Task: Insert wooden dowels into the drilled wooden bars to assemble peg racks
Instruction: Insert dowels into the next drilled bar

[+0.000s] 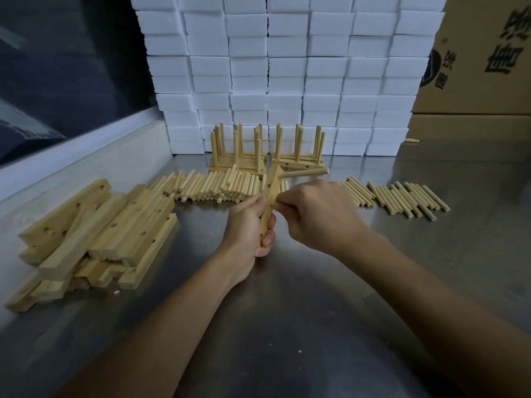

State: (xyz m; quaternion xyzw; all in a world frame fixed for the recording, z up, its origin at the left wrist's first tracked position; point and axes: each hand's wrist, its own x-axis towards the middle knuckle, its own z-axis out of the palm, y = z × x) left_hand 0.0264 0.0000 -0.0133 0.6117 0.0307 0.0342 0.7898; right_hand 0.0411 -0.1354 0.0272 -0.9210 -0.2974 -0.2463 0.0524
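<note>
My left hand [249,225] grips the drilled bar [270,201] upright above counter [316,282] centre, one dowel [304,173] seated pointing 3 o'clock; right hand [313,214] pinches the second dowel [283,205] at a hole, apparently needing a straight push toward 9 o'clock.

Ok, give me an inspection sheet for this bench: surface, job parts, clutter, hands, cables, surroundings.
Surface: dull grey metal table, small specks.
Job's things: pale drilled wooden bar held upright, one round wooden dowel seated; stacked drilled bars; loose dowels; finished peg racks.
Clutter: stray dowel far right.
Hands: left hand grips bar; right hand pinches a second dowel at it.
Cables: nothing seen.
Surroundings: white foam blocks, brown cardboard boxes.
</note>
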